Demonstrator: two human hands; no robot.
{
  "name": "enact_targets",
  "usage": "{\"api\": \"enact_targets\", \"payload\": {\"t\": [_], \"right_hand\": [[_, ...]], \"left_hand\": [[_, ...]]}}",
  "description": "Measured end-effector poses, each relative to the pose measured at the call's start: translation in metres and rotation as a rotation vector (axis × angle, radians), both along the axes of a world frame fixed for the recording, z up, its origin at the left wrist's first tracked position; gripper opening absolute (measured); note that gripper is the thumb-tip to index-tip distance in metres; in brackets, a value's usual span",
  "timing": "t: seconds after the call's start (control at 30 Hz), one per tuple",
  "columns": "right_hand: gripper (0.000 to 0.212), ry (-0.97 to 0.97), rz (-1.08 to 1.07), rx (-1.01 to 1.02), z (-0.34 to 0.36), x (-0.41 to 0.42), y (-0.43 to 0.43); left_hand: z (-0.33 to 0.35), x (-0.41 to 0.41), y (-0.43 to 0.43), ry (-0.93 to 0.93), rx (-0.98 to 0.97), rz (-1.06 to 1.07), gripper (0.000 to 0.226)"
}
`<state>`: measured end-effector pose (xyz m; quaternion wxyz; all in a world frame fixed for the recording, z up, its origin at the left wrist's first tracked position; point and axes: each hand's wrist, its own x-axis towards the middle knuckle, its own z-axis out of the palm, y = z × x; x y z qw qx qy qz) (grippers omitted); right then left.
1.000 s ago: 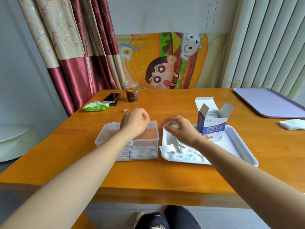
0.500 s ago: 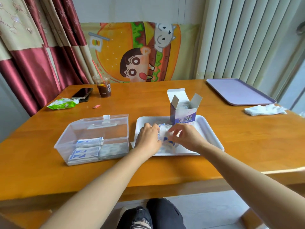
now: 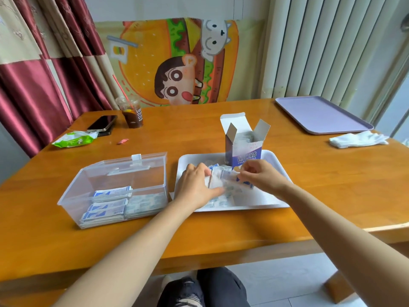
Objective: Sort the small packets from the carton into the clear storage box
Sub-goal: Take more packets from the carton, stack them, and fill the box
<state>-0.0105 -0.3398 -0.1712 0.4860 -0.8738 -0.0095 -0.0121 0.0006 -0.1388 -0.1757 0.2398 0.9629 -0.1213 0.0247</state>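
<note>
A glossy orange wooden desk (image 3: 199, 134) stands before a pale wall (image 3: 177, 7) hung with a cartoon burger cloth (image 3: 141, 63). Maroon-and-cream curtains (image 3: 44, 74) hang on the left, daylit white vertical blinds (image 3: 321, 45) on the right, over a grey tiled floor (image 3: 276, 284).

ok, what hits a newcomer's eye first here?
The left hand and right hand grip a bundle of small white-and-blue packets over the white rectangular tray, in front of the open purple carton. Left of the tray, the clear plastic storage box holds stacked packets; a bright cartoon burger cloth hangs behind the table.
</note>
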Motion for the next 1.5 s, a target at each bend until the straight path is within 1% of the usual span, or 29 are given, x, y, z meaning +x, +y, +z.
{"api": "enact_targets", "payload": {"t": [0.07,0.17,0.27,0.33,0.43,0.5,0.53,0.57,0.7,0.77,0.9,0.97,1.03,1.1,1.17,1.23,1.33,1.4,1.43,1.5], "right_hand": [[0.017,-0.039,-0.072,-0.045,0.006,-0.003,-0.008],[0.022,-0.075,-0.129,-0.269,0.009,-0.007,-0.013],[0.025,-0.086,-0.16,-0.408,0.006,-0.01,-0.015],[0.024,-0.114,-0.14,-0.495,0.002,-0.012,-0.017],[0.013,-0.278,-0.143,-0.594,-0.005,-0.011,-0.016],[0.006,-0.37,-0.14,-0.536,-0.007,-0.012,-0.012],[0.006,-0.378,-0.125,-0.487,-0.008,-0.011,-0.008],[0.008,-0.355,-0.108,-0.426,-0.007,-0.011,-0.005],[0.014,-0.15,-0.06,-0.12,-0.003,-0.01,0.007],[0.013,-0.119,-0.055,-0.045,0.0,-0.01,0.01],[0.014,-0.082,-0.016,0.116,0.008,-0.011,0.017],[0.017,-0.055,0.012,0.176,0.01,-0.011,0.018],[0.019,-0.042,0.032,0.21,0.011,-0.011,0.02],[0.019,-0.038,0.065,0.249,0.012,-0.012,0.023],[0.013,-0.063,0.095,0.272,0.013,-0.013,0.026],[0.004,-0.104,0.08,0.3,0.012,-0.014,0.03],[0.009,-0.131,0.079,0.31,0.011,-0.013,0.035],[0.009,-0.133,0.105,0.284,0.01,-0.013,0.038],[0.01,-0.134,0.106,0.273,0.01,-0.012,0.039],[0.009,-0.139,0.101,0.273,0.01,-0.012,0.039]], "left_hand": [[0.004,-0.001,-0.004,-0.043,0.076,0.031,0.067],[0.006,0.0,-0.013,-0.063,0.148,0.056,0.067],[0.006,0.004,-0.017,-0.05,0.154,0.064,0.056],[0.007,0.005,-0.018,-0.054,0.149,0.069,0.049],[0.01,0.005,-0.017,-0.033,0.093,0.074,0.03],[0.012,0.004,-0.015,-0.001,-0.011,0.099,0.019],[0.012,0.005,-0.013,0.01,-0.082,0.121,0.017],[0.012,0.005,-0.012,0.015,-0.16,0.145,0.016],[0.014,0.007,-0.008,0.043,-0.483,0.192,0.015],[0.017,0.005,-0.008,0.034,-0.618,0.182,0.014],[0.019,0.004,-0.008,-0.066,-0.681,0.169,0.012],[0.021,0.003,-0.01,-0.012,-0.807,0.133,0.012],[0.022,0.003,-0.011,0.116,-0.934,0.099,0.015],[0.022,0.001,-0.014,0.236,-0.97,0.069,0.014],[0.02,0.002,-0.016,0.318,-1.035,0.049,0.011],[0.019,0.0,-0.02,0.361,-1.12,0.043,0.019],[0.026,-0.008,-0.027,0.427,-1.214,0.025,0.025],[0.03,-0.013,-0.03,0.476,-1.268,-0.044,0.026],[0.031,-0.015,-0.031,0.491,-1.255,-0.098,0.028],[0.027,-0.015,-0.031,0.468,-1.147,-0.161,0.032]]}}
